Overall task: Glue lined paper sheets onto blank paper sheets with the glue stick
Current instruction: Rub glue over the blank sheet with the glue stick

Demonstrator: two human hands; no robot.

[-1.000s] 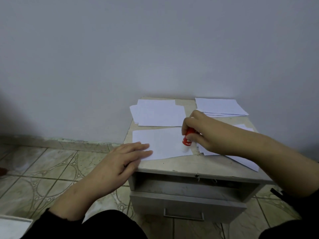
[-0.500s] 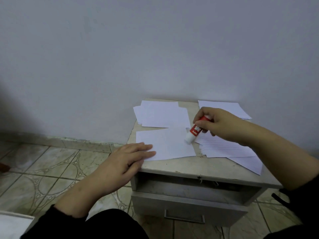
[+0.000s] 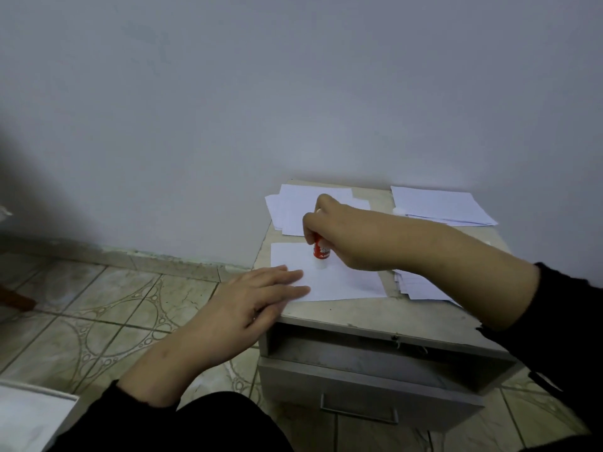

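Red glue stick [image 3: 321, 250] gripped by right hand [image 3: 350, 238], left hand [image 3: 257, 298] flat on sheet [image 3: 339, 278]

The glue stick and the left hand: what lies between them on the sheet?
Only bare white sheet lies between the glue stick and the left hand in the head view.

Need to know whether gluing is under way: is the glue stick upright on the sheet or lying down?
Upright, near vertical. The right hand grips the glue stick, pale tip down on the front sheet, which the left hand presses flat.
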